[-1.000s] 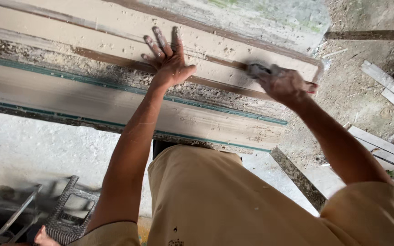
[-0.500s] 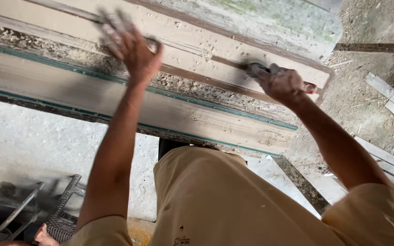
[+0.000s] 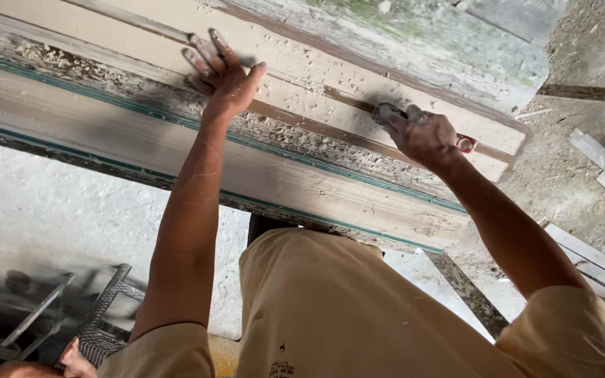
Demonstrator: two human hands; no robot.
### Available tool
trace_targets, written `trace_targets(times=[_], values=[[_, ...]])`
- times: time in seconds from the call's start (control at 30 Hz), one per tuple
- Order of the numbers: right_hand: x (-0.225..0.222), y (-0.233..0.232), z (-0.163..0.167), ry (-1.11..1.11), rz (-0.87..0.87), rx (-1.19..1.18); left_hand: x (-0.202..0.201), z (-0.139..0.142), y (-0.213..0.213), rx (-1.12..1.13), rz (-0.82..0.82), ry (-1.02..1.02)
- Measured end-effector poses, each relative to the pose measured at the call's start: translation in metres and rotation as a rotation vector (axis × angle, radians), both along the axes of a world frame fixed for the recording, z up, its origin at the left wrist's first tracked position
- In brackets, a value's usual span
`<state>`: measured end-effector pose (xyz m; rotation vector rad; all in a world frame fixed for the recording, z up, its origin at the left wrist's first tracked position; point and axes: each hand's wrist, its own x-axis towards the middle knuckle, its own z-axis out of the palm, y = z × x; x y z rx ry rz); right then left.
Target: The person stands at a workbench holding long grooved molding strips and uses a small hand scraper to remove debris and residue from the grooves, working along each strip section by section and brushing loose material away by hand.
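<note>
On the plank (image 3: 302, 77), left hand (image 3: 224, 73) slid right.

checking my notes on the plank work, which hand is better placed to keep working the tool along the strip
Right, probably. The right hand grips the small tool against the brown strip on the pale plank. The left hand lies open and flat on the plank, holding nothing, seemingly bracing it.

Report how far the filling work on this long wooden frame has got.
Done: pale filler already coats much of the long wooden frame, speckled with crumbs.
In hand: the right hand presses a small scraper into the brown groove; the left hand rests spread on the frame.
Left: the groove shows bare brown along its length, and the green-edged strip looks rough. How much more is needed cannot be told.
</note>
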<state>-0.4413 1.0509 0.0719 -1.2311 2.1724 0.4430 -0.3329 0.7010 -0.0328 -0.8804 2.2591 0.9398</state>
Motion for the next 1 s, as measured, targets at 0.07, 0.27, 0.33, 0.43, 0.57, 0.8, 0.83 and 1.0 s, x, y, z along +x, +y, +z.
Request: trace_targets(times=[0.07,0.27,0.33,0.43,0.57,0.8,0.83,1.0], values=[[0.001,-0.032,0.005,-0.077,-0.120,0.125,-0.001,-0.001,0.001,0.020,0.034,0.010],[0.012,-0.178,-0.049,-0.075,0.028,-0.022,0.001,0.003,-0.004,0.083,0.092,0.057],[0.012,-0.162,-0.048,-0.116,-0.027,-0.070,0.000,0.005,-0.008,0.131,0.089,0.078],[0.004,-0.095,-0.024,0.016,0.049,-0.278,0.000,0.005,-0.010,0.216,0.088,0.086],[0.007,-0.078,-0.012,0.034,0.026,0.145,-0.002,0.002,-0.009,0.221,0.092,0.078],[0.020,-0.249,-0.070,0.008,0.129,0.048,0.004,-0.005,-0.011,0.263,0.248,0.489],[0.020,-0.245,-0.070,-0.002,0.060,-0.048,0.006,-0.007,-0.014,0.084,0.230,0.505],[0.029,-0.129,-0.035,-0.074,-0.246,-0.274,0.013,-0.005,-0.039,-0.397,0.162,0.325]])
